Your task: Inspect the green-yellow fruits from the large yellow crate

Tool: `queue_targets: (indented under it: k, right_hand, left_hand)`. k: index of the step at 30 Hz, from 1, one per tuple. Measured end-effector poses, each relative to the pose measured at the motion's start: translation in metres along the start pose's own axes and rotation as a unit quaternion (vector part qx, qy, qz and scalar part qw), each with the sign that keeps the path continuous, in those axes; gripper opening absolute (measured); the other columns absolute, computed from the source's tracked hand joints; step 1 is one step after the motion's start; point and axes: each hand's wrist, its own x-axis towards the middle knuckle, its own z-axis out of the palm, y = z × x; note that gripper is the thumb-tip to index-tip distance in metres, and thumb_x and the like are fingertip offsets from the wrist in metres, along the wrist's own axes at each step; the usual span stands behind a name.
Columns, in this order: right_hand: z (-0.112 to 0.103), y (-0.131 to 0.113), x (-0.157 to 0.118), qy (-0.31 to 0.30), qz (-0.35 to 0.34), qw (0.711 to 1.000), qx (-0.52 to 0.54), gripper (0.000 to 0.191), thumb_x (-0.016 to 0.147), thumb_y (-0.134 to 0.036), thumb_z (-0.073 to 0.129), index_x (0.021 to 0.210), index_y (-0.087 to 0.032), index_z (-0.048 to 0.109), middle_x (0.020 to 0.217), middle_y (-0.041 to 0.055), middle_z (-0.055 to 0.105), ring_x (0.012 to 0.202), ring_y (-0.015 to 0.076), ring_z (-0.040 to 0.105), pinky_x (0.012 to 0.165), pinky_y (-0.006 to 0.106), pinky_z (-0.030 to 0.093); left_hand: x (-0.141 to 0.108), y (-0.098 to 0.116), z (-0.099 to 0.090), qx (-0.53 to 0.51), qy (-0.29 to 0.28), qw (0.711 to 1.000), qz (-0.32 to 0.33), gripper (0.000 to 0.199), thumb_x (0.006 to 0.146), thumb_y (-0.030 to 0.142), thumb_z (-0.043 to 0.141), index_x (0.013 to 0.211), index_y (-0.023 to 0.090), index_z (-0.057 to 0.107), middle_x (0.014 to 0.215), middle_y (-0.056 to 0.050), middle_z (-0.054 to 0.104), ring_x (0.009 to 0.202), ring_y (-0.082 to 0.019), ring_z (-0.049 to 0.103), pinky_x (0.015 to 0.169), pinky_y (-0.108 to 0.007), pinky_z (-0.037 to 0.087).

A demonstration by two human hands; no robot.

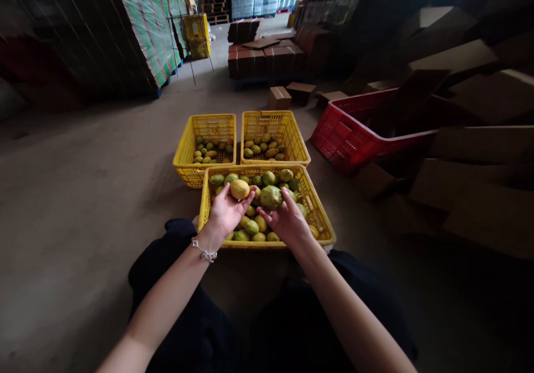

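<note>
My left hand [227,209], palm up with a bracelet at the wrist, cups a yellow lemon [240,189] in its fingers. My right hand [286,220] grips a larger, bumpy green lemon [271,197] between thumb and fingers. Both hands are over the near yellow crate [267,245], which holds many green and yellow lemons [252,227]. Beyond it stand two more yellow crates side by side. Mostly yellowish fruit [204,155] lies in the left crate [183,159], and a similar mix [262,148] in the right crate [299,139].
A red crate [344,139] stands to the right, beside a heap of cardboard boxes [479,167]. Small cartons [278,98] and strapped cardboard stacks [267,61] lie ahead. Wrapped pallet goods [146,23] rise at the left. Concrete floor [104,156] surrounds the crates.
</note>
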Motion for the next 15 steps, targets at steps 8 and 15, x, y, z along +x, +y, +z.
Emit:
queue_targets:
  k: [8, 15]
  right_hand:
    - [0.002, 0.002, 0.0, 0.045, -0.065, 0.995, -0.061, 0.018, 0.077, -0.035, 0.076, 0.085, -0.022, 0.066, 0.077, 0.001, 0.075, 0.061, 0.0177, 0.07, 0.059, 0.032, 0.063]
    - [0.008, 0.008, -0.008, 0.125, -0.327, 0.883, -0.313, 0.059, 0.062, -0.033, 0.086, 0.112, -0.028, 0.054, 0.115, 0.0024, 0.064, 0.096, 0.0204, 0.066, 0.081, 0.034, 0.06]
  left_hand:
    - [0.002, -0.006, -0.006, 0.124, -0.004, 0.99, 0.067, 0.016, 0.094, 0.026, 0.055, 0.106, 0.016, 0.059, 0.092, -0.008, 0.069, 0.082, -0.019, 0.069, 0.074, -0.03, 0.059]
    - [-0.004, -0.018, -0.014, 0.32, -0.081, 0.865, 0.378, 0.054, 0.065, 0.014, 0.086, 0.11, 0.024, 0.057, 0.116, -0.004, 0.062, 0.106, -0.018, 0.061, 0.096, -0.026, 0.047]
